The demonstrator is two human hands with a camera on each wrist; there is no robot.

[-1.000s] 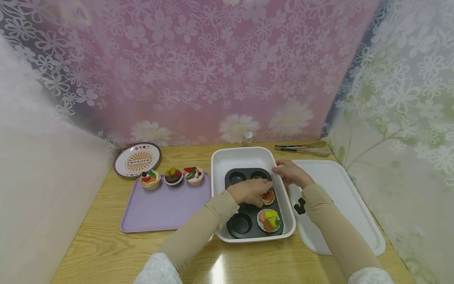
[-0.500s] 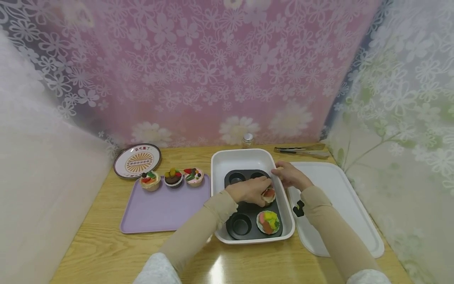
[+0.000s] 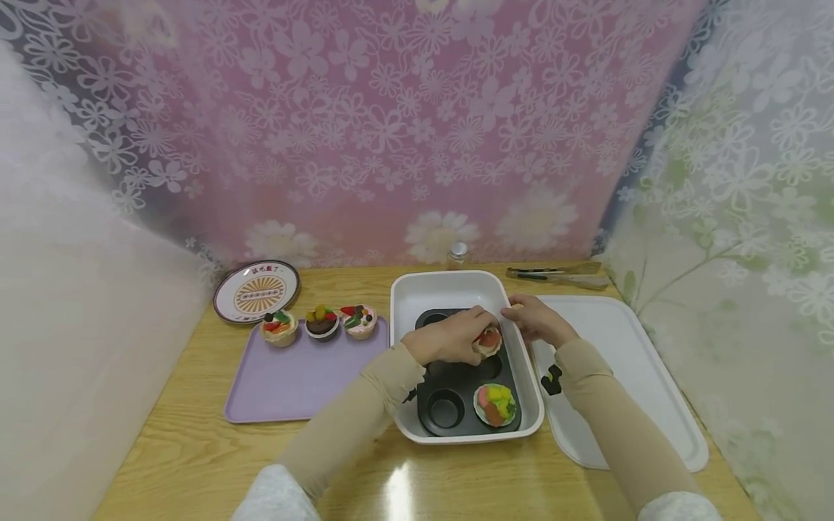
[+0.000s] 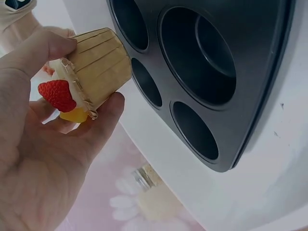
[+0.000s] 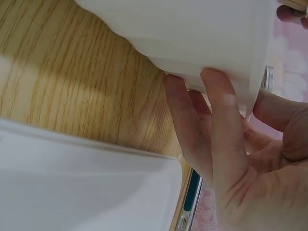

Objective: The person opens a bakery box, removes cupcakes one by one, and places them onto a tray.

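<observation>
In the head view my left hand (image 3: 449,336) holds a fruit-topped cupcake (image 3: 487,342) above the dark muffin tin (image 3: 468,421). The left wrist view shows thumb and fingers pinching its pleated tan cup (image 4: 98,67), tilted sideways, with a strawberry (image 4: 57,95) and a yellow piece on top. The tin sits inside a deep white pan (image 3: 469,438). My right hand (image 3: 537,320) grips that pan's right side, thumb at the rim and fingertips against the outer wall (image 5: 192,43). Another colourful cupcake (image 3: 495,405) sits in the tin's front right cup.
Left of the pan, a lilac tray (image 3: 287,383) bears three cupcakes along its back edge, near an oval plate (image 3: 257,292). A white tray (image 3: 638,383) lies right. Tongs (image 3: 557,275) and a small glass jar (image 3: 458,255) stand behind, by the curtain.
My left hand has lifted the cupcake from the right middle cup of the tin and moved slightly back and left; that cup now shows bare. My right hand stays at the pan's side.
</observation>
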